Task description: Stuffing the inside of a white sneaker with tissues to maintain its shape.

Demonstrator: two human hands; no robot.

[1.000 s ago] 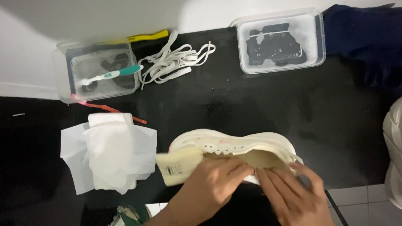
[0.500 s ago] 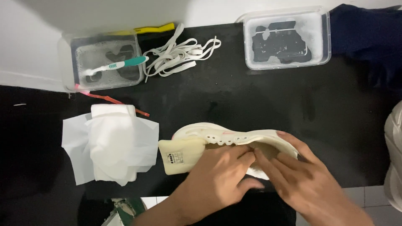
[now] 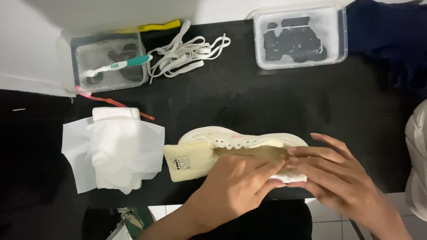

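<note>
Where half a second ago our hands lay bunched over the heel end, we now have them drawn a little apart along the cream sneaker (image 3: 242, 142), and the shoe sits slightly further right on the black mat (image 3: 249, 100). Our left hand (image 3: 235, 186) rests over the shoe's opening from below, fingers loosely bent and pressing on the pale yellow insole (image 3: 189, 161), whose flat, rounded end sticks out to the left of the shoe. Our right hand (image 3: 338, 173) lies at the other end, fingers stretched out flat and close together, their tips touching the rim of the opening; we cannot tell whether either hand pinches anything. The sneaker lies on its side, unlaced, with a row of small eyelets showing and a smooth, thick sole turned away from us. Just left of it we see a crumpled stack of white tissue paper (image 3: 113, 153), soft and folded. Beyond that stands a clear plastic tub (image 3: 66, 62) of foamy water with a teal and white toothbrush (image 3: 118, 66) laid across it, and a thin red stick (image 3: 115, 103) beside its corner. Flat white shoelaces (image 3: 189, 53) lie tangled near the middle back, and a second clear container (image 3: 342, 35) with suds sits to the right. Another pale shoe (image 3: 418, 160) shows at the right edge.
</note>
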